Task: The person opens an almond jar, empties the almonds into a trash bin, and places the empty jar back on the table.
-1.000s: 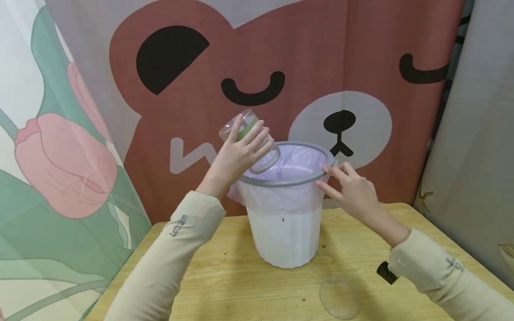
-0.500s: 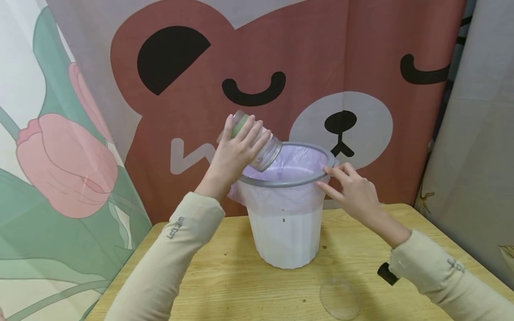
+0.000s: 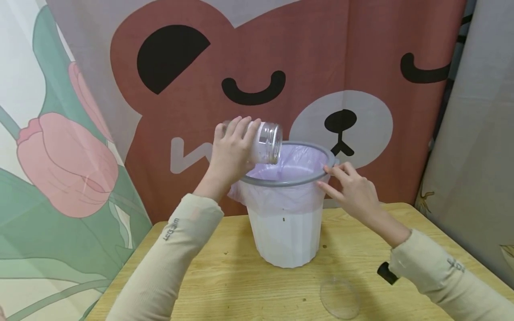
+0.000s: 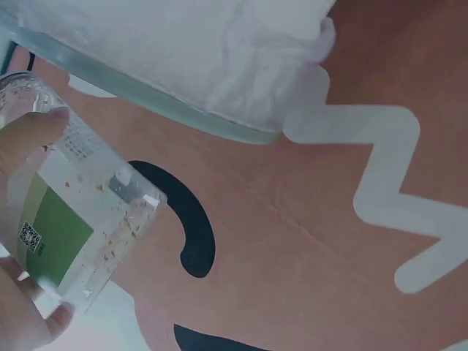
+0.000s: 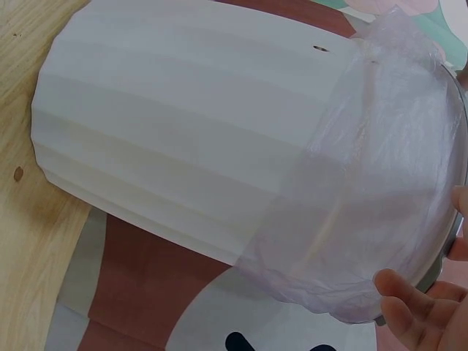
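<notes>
My left hand (image 3: 230,154) grips a clear plastic jar (image 3: 265,142) lying nearly on its side above the trash can's opening. The jar's uncovered mouth points right. In the left wrist view, the jar (image 4: 110,212) shows a green label and small brown crumbs clinging inside. The white trash can (image 3: 287,236) stands on the table, lined with a thin purple bag (image 3: 277,196) under a grey rim ring (image 3: 289,183). At the right side of that rim, my right hand (image 3: 355,191) holds on with thumb and fingertips. Its fingers (image 5: 398,289) lie against the rim in the right wrist view.
A clear round lid (image 3: 340,298) lies flat near the front of the wooden table (image 3: 217,285). Several dark specks mark the tabletop. Close behind the trash can hangs a curtain (image 3: 180,116) with a bear print. A dark wrist camera (image 3: 387,273) hangs below the right sleeve.
The left hand has turned the jar from mouth down to nearly level, swinging its mouth up and to the right. The right hand stays at the rim.
</notes>
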Demonstrator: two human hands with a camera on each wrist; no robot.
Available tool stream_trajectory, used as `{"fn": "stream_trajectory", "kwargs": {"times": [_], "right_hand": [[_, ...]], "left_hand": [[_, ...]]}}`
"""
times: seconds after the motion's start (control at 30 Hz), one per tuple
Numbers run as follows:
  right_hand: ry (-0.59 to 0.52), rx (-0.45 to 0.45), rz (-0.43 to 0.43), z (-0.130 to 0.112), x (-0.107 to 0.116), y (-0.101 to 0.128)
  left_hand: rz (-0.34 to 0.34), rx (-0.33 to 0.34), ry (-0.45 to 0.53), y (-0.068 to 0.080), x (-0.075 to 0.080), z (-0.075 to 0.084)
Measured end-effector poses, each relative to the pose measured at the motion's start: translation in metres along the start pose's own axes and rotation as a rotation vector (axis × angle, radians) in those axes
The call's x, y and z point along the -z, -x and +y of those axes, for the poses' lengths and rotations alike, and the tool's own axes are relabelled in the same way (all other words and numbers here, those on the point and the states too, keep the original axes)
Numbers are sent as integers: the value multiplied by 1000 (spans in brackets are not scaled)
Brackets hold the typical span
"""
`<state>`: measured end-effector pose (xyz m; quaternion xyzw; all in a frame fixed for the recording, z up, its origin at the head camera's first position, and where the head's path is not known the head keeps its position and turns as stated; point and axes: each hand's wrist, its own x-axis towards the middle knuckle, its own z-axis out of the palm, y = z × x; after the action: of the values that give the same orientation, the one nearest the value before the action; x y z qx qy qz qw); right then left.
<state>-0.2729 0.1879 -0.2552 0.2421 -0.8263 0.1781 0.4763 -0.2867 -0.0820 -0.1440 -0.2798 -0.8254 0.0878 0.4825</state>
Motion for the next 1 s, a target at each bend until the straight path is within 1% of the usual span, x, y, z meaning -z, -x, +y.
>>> {"fn": "stream_trajectory", "kwargs": {"times": [0.13, 0.23, 0.33, 0.43, 0.53, 0.63, 0.77, 0.87, 1.0], "right_hand": [[1, -2, 0, 0, 0, -1], [3, -4, 0, 0, 0, -1], [2, -7, -1, 0, 0, -1], [-2, -7, 2, 0, 0, -1], [-8, -7, 7, 0, -1, -1], [-11, -11, 8, 0, -1, -1], [-12, -17, 4, 0, -1, -1], [-10, -18, 4, 0, -1, -1], [-7, -11, 9, 0, -1, 1]], "left_hand": [[-7, 134, 131, -1, 3, 1], [-14, 221, 225, -2, 6, 3], [-31, 301, 304, -3, 10, 4], [-35, 366, 358, -4, 14, 4], [-21, 422, 428, -3, 18, 4], [-13, 470, 525, -2, 20, 5], [-40, 518, 641, 1, 21, 8], [-67, 552, 698, 3, 21, 11], [-72, 597, 773, 4, 23, 13]]}}
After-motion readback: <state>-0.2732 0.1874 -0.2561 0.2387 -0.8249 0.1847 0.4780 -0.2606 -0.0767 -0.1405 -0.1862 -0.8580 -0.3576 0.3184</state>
